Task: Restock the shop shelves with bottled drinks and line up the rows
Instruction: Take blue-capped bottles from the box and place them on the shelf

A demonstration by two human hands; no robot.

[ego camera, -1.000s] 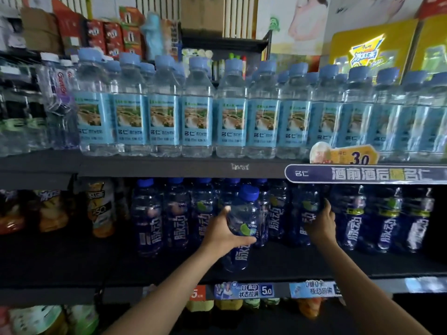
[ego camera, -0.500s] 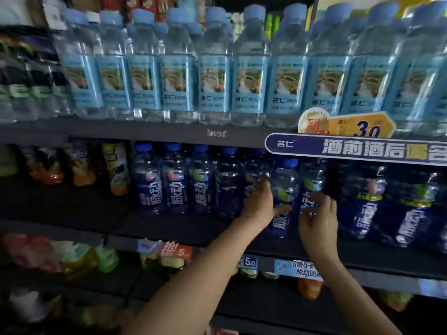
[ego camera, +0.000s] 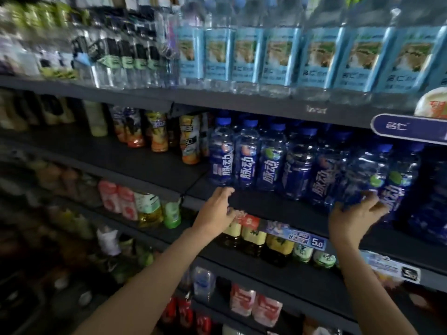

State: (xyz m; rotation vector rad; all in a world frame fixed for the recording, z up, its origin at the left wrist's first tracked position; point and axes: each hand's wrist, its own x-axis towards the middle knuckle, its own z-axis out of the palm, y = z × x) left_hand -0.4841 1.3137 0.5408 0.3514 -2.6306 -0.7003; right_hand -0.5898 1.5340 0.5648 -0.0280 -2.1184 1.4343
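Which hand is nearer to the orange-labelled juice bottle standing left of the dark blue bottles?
Left. The left hand reaches just below and right of the orange-labelled juice bottle; the right hand is far to its right.

shop: stocked drink shelves [ego camera: 266,209], price tags [ego camera: 316,242].

Both hands [ego camera: 278,213] reach toward blue bottles [ego camera: 300,165].

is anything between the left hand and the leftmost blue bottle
Nothing visible. The left hand hovers just below and in front of the leftmost blue bottle, fingers near its base, with only bare shelf edge between them. The right hand is on other blue bottles further right.
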